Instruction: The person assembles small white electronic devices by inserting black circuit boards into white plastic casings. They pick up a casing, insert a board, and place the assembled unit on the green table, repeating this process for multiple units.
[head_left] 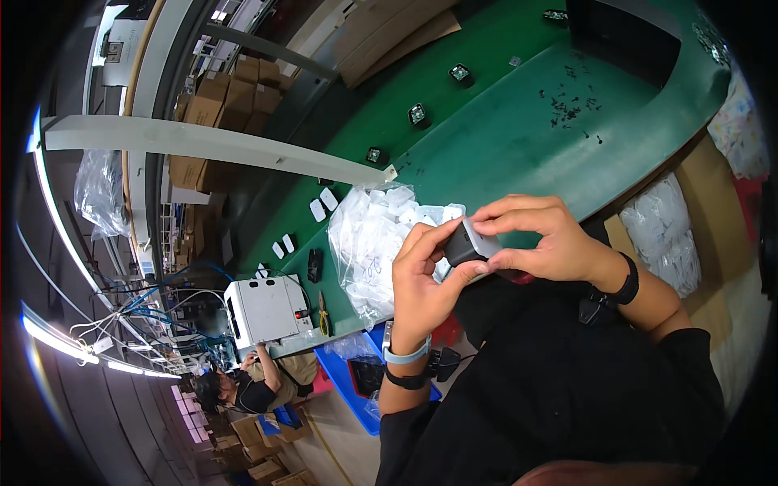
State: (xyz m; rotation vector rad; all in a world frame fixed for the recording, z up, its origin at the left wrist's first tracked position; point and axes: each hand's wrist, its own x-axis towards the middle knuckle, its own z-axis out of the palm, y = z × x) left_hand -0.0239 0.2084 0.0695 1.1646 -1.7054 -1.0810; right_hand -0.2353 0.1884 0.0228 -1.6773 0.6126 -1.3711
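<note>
In front of my body, both hands hold a small black box-shaped housing point(459, 248) with a light grey-white cover point(485, 242) on its right side. My left hand point(423, 279) grips the black part between thumb and fingers. My right hand point(535, 236) pinches the pale cover, its fingertips on the upper edge and its thumb below. Whether the cover is fully seated on the housing I cannot tell. Just beyond my left hand lies a clear plastic bag point(356, 235) full of white plastic covers, some of them loose at its mouth.
Black screws point(571, 109) lie scattered on the green bench point(486, 174) near a black bin point(624, 40). Several open black housings point(417, 115) stand farther back. To the left are pliers point(324, 314), a white machine point(267, 310) and a seated person point(258, 381). A blue crate point(344, 389) sits below.
</note>
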